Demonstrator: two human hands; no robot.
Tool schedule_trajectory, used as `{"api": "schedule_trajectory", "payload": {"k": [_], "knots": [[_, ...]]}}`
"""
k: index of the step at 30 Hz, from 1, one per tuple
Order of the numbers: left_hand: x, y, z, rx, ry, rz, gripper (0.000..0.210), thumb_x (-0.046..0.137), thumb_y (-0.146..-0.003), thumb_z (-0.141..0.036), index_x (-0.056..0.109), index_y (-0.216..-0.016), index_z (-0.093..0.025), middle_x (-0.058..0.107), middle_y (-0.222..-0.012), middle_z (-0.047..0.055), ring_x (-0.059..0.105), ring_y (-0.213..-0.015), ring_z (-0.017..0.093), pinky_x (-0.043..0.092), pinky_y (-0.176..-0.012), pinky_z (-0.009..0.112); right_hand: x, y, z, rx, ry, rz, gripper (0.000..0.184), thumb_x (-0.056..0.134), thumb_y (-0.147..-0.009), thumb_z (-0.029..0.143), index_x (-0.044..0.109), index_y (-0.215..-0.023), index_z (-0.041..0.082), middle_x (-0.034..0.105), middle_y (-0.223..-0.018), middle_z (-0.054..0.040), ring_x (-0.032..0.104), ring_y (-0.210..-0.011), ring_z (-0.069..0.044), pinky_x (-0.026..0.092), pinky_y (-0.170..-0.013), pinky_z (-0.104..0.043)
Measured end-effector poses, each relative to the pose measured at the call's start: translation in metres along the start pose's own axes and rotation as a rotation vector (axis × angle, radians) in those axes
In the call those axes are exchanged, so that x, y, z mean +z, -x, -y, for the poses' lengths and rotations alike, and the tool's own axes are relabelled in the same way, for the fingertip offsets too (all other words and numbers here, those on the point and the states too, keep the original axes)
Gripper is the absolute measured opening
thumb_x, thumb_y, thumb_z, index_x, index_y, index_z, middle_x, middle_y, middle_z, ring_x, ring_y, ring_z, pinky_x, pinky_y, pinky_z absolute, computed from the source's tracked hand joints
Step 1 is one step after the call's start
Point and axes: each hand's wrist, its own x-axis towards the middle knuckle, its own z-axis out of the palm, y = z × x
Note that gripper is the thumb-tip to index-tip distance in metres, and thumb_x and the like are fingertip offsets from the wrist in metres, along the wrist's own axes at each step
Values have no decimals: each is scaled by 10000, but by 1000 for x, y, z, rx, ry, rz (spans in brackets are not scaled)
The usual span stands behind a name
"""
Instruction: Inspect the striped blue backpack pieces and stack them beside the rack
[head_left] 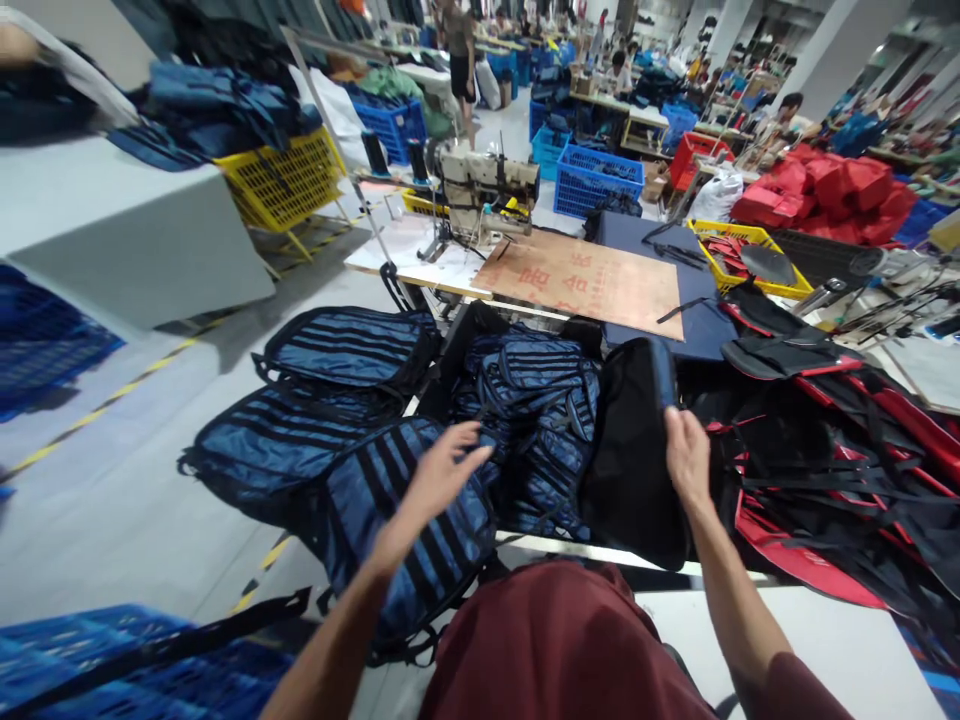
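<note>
My right hand (687,452) grips the right edge of a black bag panel (630,460), which stands upright and shows a blue strip along its top corner. My left hand (450,465) hovers over a blue patterned backpack (409,520) with black stripes; its fingers are apart and hold nothing. Between the hands lies a heap of blue patterned bag pieces (536,390) in a dark-sided bin. Two more striped backpacks, one farther off (349,345) and one in the middle (277,440), overlap at the left.
Black and red bag parts (825,480) are piled at the right. Ahead are a sewing machine (487,185) and a brown board (585,280) on a table. Blue crates (135,660) stand at the lower left. A person (457,50) stands farther back.
</note>
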Motion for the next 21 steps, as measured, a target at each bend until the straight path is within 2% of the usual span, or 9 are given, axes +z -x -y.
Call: {"api": "schedule_trajectory", "payload": {"k": [2,4,7,9,11,13,15,18,21], "knots": [[55,15,-23,-48,244,197,602,892,-775,-659,786,-1195,-242,781,-1167,109,720,-1087,289,573,-999,409,29,36,16,-25,-26,108,505,660,-1033,696,496,-830,263,446,-750,40,437,-701,-188,377,-653,-304],[94,27,-45,-78,445,326,559,795,-894,-673,754,-1240,-236,763,-1207,112,720,-1064,264,581,-932,377,53,77,18,-97,-26,268,429,644,-1055,622,535,-844,266,520,-767,17,483,-703,-204,405,-658,-315],[124,35,-68,-29,515,351,406,770,-953,-573,681,-1146,-227,730,-1071,55,671,-962,215,536,-862,330,70,124,4,-192,-3,429,415,546,-1083,580,505,-806,274,555,-768,-7,508,-674,-216,415,-643,-334],[130,37,-73,-1,442,356,313,782,-936,-468,602,-1030,-229,652,-914,-4,597,-854,182,484,-797,307,63,134,-5,-178,16,564,444,545,-1087,598,503,-793,267,569,-766,-8,528,-673,-216,420,-636,-333],[133,42,-72,-7,361,393,273,749,-919,-390,526,-968,-241,552,-833,-44,516,-789,162,434,-751,299,45,124,-7,-139,-10,796,457,606,-1073,647,579,-837,256,631,-805,-11,591,-721,-224,468,-672,-333],[135,49,-71,0,298,450,253,718,-900,-338,489,-957,-247,495,-837,-52,472,-796,158,407,-756,302,21,101,-1,-122,-88,902,470,682,-1025,721,677,-951,257,713,-916,-35,674,-846,-261,545,-778,-361],[138,60,-75,26,262,551,246,702,-878,-304,479,-964,-247,482,-862,-49,454,-816,159,386,-759,307,-3,70,12,-167,-144,777,538,706,-986,789,745,-1130,272,756,-1138,-98,703,-1085,-333,570,-977,-446],[137,78,-91,91,182,771,291,728,-815,-271,459,-925,-248,459,-850,-56,402,-782,148,323,-700,310,-30,23,36,-348,-57,581,654,650,-1003,821,728,-1424,327,647,-1506,-144,547,-1436,-407,402,-1244,-590],[123,89,-109,182,52,898,335,779,-782,-279,463,-887,-247,439,-795,-70,347,-722,137,260,-651,320,-48,-11,55,-539,102,712,602,574,-1034,835,790,-1329,357,711,-1397,-116,540,-1436,-400,257,-1320,-628]]}}
